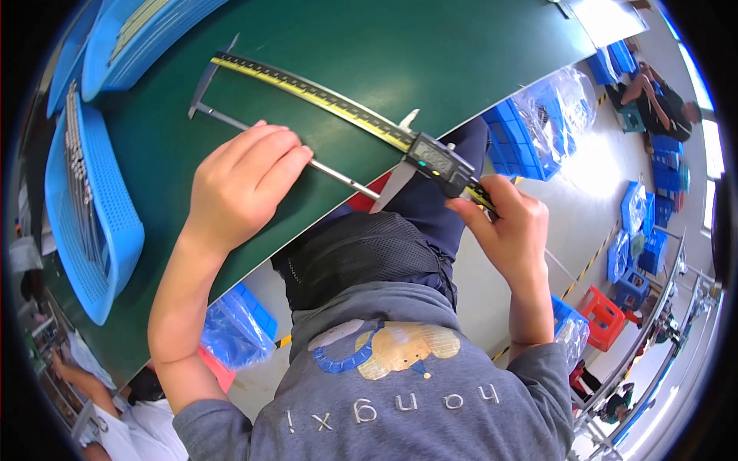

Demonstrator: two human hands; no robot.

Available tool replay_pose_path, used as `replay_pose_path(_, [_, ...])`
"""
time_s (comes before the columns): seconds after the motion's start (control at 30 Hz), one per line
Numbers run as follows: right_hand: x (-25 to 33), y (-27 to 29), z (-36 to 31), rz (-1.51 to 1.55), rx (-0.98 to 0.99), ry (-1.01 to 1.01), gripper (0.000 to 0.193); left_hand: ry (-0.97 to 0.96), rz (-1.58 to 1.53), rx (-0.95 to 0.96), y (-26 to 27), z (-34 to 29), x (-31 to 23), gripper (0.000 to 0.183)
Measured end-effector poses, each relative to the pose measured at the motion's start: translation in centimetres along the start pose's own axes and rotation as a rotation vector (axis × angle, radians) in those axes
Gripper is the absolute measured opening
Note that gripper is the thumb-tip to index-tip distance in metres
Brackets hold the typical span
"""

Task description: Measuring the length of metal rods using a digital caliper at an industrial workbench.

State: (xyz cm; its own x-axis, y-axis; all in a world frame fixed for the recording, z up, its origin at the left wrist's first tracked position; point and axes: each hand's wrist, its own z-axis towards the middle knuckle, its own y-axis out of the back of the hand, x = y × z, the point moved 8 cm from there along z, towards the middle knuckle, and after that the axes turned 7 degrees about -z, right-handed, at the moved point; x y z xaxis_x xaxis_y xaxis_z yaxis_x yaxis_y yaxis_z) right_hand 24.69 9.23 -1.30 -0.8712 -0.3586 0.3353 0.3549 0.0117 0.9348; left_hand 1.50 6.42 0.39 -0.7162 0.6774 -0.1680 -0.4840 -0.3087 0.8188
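A long digital caliper (323,98) lies slantwise over the green table, its fixed jaw at the far left and its display end past the table edge. Between its jaws runs a thin metal rod (338,177), whose ends meet or nearly meet both jaws. My left hand (244,180) pinches the rod near its middle, fingers closed over it. My right hand (507,227) grips the caliper at the end of its beam, just beyond the display, with thumb and fingers closed round it. The digits on the display are too small to read surely.
On the green table (400,54), a blue basket (115,230) of thin metal rods stands at the left, with another blue basket (134,65) behind it. Blue crates (519,138) with clear plastic bags stand on the floor to the right, near a red stool (603,316). Other people are farther off.
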Motion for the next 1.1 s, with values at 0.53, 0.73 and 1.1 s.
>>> replay_pose_path(0.53, [0.2, -0.3, -0.3, 0.038, 0.07, -0.022, 0.04, 0.07, -0.11, 0.088, -0.7, 0.1, 0.7, 0.029])
replay_pose_path(0.73, [0.3, 0.0, 0.1, 0.032, 0.068, -0.006, 0.038, 0.074, -0.106, 0.072, -0.4, 0.4, 1.0, 0.03])
replay_pose_path(1.1, [0.3, 0.1, 0.2, 0.078, 0.064, 0.052, 0.026, -0.047, 0.099, -0.019, 2.5, 2.8, 1.1, 0.014])
